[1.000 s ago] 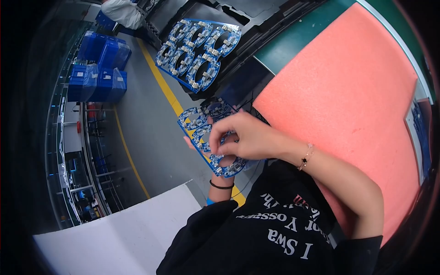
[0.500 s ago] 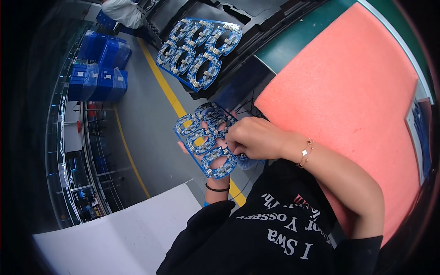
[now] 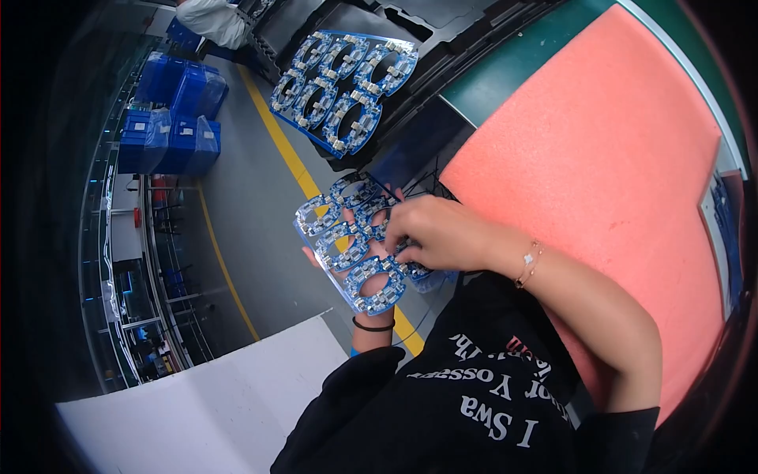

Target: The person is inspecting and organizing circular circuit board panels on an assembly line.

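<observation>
A blue panel [image 3: 347,245] of ring-shaped circuit boards with small white parts lies across my left hand [image 3: 365,251], which supports it from underneath; fingers show through the ring openings. My right hand [image 3: 442,235] rests on the panel's right side, fingers curled and pinching at one ring. A second, similar blue panel [image 3: 341,88] lies on a dark tray farther away. My left wrist wears a black band, my right a thin bracelet.
A salmon-pink mat [image 3: 600,158] covers the green-edged bench to the right. Below are a grey floor with yellow lines [image 3: 276,134], stacked blue bins [image 3: 170,118], metal racks at left, and a white sheet [image 3: 197,411] by my body. Another person's white sleeve [image 3: 213,20] shows at the top.
The held panel has tilted flatter and shifted left, exposing more rings. My right hand slid from over its middle toward its right edge.
</observation>
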Action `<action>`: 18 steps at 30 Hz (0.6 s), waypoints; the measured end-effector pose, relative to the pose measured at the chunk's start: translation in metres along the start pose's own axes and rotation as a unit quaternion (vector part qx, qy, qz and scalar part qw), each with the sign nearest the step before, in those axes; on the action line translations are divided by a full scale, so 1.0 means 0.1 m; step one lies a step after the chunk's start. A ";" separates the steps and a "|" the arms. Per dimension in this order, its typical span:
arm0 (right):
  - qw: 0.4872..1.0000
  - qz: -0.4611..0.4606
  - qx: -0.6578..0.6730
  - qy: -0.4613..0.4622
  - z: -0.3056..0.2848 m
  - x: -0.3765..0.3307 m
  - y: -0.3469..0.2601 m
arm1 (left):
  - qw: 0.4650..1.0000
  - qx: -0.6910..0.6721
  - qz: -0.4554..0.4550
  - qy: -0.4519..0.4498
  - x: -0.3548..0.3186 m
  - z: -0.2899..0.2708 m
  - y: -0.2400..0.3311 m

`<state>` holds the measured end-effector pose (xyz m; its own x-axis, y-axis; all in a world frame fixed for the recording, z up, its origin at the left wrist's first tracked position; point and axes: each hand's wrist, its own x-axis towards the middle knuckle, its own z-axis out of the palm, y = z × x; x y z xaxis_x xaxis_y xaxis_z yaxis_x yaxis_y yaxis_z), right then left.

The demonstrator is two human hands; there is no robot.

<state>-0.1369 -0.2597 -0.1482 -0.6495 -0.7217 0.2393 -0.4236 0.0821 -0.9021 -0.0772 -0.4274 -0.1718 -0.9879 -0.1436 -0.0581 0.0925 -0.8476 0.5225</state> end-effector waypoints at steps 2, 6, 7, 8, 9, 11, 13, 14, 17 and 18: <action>1.000 0.013 -0.019 -0.015 -0.01 -0.01 -0.06 | 0.997 -0.019 -0.031 -0.068 0.00 -0.02 0.01; 0.997 0.060 -0.025 -0.032 -0.04 0.01 -0.08 | 1.000 -0.001 -0.008 0.002 -0.01 -0.02 -0.01; 0.997 0.061 -0.026 -0.030 -0.04 0.02 -0.06 | 0.999 0.013 0.004 0.047 0.00 0.00 -0.03; 0.998 0.052 0.032 0.035 -0.02 0.04 -0.02 | 0.990 0.052 0.044 0.125 0.02 0.01 -0.05; 0.990 0.041 0.090 0.101 -0.01 0.05 0.02 | 0.997 0.033 0.022 0.068 0.01 -0.02 -0.04; 0.987 0.008 0.072 0.143 0.00 0.07 0.05 | 0.992 -0.027 -0.012 -0.127 0.01 -0.03 0.01; 0.991 -0.015 -0.037 0.128 0.00 0.03 0.03 | 0.989 0.008 -0.010 -0.148 0.00 -0.02 0.03; 0.991 -0.015 -0.036 0.127 0.00 0.02 0.00 | 0.985 0.043 -0.009 -0.169 -0.01 0.01 0.03; 0.991 0.062 -0.115 -0.004 -0.01 -0.01 -0.07 | 0.978 -0.193 -0.056 -0.057 -0.05 0.09 0.01; 0.991 0.063 -0.114 -0.004 0.00 0.00 -0.05 | 0.971 -0.224 -0.052 -0.070 -0.05 0.12 -0.03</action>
<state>-0.1350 -0.2594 -0.1439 -0.7018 -0.7012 0.1256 -0.4718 0.3255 -0.8194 -0.0745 -0.4182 -0.1632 -0.9991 0.0000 0.0422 0.0040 -0.9953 0.0963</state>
